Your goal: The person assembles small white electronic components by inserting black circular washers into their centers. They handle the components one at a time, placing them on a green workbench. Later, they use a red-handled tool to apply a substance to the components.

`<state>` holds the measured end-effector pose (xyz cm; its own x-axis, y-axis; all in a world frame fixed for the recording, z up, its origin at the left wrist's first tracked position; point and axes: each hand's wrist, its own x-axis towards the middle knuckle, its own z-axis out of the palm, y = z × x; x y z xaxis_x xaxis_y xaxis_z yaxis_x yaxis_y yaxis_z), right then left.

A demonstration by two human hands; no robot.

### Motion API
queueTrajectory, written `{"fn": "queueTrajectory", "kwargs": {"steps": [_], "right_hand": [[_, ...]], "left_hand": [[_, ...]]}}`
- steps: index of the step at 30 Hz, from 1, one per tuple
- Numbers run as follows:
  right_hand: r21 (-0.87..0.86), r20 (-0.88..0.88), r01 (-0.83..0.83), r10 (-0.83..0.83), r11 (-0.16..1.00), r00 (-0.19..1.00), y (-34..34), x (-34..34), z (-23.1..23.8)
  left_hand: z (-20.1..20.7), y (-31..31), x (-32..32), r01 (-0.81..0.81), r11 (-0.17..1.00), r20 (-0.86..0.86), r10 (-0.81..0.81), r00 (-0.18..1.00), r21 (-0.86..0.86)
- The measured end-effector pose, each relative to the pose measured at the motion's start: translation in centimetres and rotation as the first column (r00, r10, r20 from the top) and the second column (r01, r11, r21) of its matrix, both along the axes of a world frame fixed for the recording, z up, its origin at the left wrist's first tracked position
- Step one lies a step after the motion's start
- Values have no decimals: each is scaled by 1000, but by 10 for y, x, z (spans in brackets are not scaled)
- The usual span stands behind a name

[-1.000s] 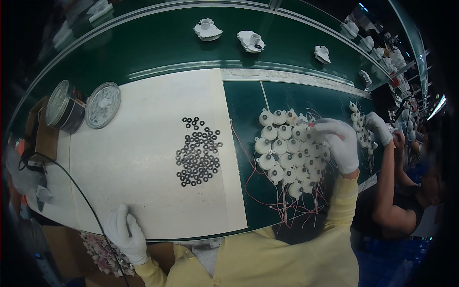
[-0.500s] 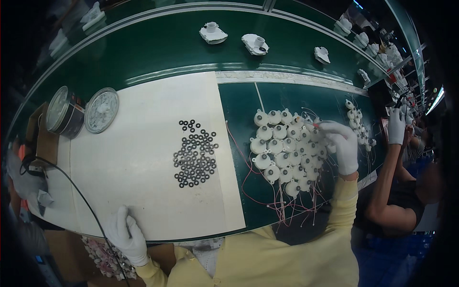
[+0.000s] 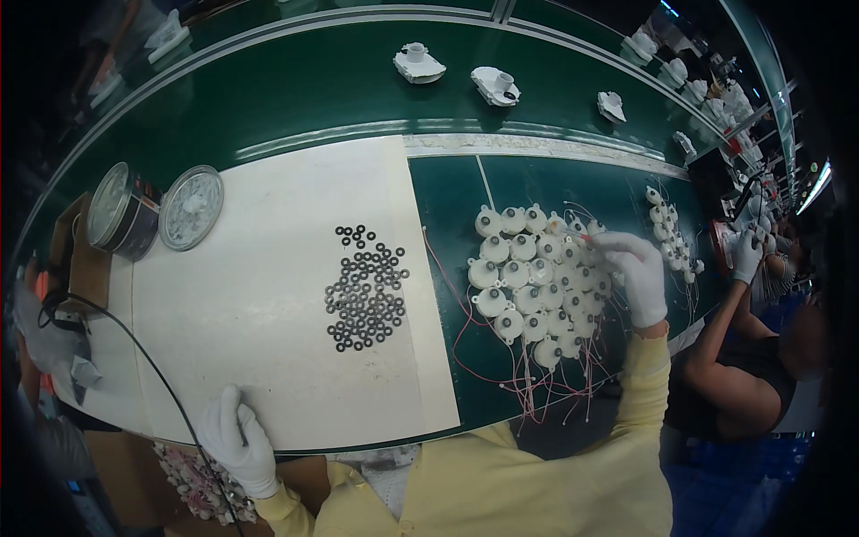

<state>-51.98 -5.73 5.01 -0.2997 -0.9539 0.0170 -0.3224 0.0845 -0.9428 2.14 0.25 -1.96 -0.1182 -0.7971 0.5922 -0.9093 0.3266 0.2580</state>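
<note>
My right hand (image 3: 633, 276), in a white glove, is closed on a thin tool with a reddish shaft (image 3: 583, 238). Its tip is over the upper part of a cluster of round white motors (image 3: 516, 273) with dark centres. Pink and white wires (image 3: 528, 389) trail from the cluster toward the near table edge. At the lower left, my gloved left hand (image 3: 240, 447) rests at the edge of a white board (image 3: 242, 331), fingers stretched and slightly apart, nothing visible in them. Between my hands, many small black rings (image 3: 367, 291) lie on the board.
An opened tin (image 3: 125, 215) and its round lid (image 3: 191, 208) stand at the far left, beside a cardboard box (image 3: 85, 259). White parts (image 3: 419, 64) sit on a green conveyor (image 3: 313, 85) beyond. A black cable (image 3: 152, 367) crosses the left side. At right, a co-worker (image 3: 743, 358) sits near more motors (image 3: 669, 228).
The white parts on the conveyor have shifted right. My right hand has moved slightly left and down with the tool. The co-worker's gloved hand has lowered. My left hand stays still.
</note>
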Motion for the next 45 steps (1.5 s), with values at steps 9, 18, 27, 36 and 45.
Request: {"fn": "queueTrajectory", "kwargs": {"steps": [9, 18, 27, 36, 45], "right_hand": [[68, -30, 30, -28, 997, 999, 8, -12, 5], [-12, -110, -72, 70, 997, 991, 14, 11, 12], [-3, -14, -99, 99, 995, 995, 16, 10, -2], [55, 31, -48, 46, 997, 998, 22, 9, -1], [-61, -154, -64, 54, 996, 987, 30, 6, 6]], "left_hand": [[1, 0, 0, 6, 1000, -5, -6, 1000, 17], [0, 1, 0, 3, 1000, 31, -2, 1000, -13], [-2, 1, 2, 4, 1000, 20, -4, 1000, -11], [0, 0, 0, 4, 1000, 27, -4, 1000, -10], [1, -1, 1, 26, 999, 29, -25, 999, -25]]}}
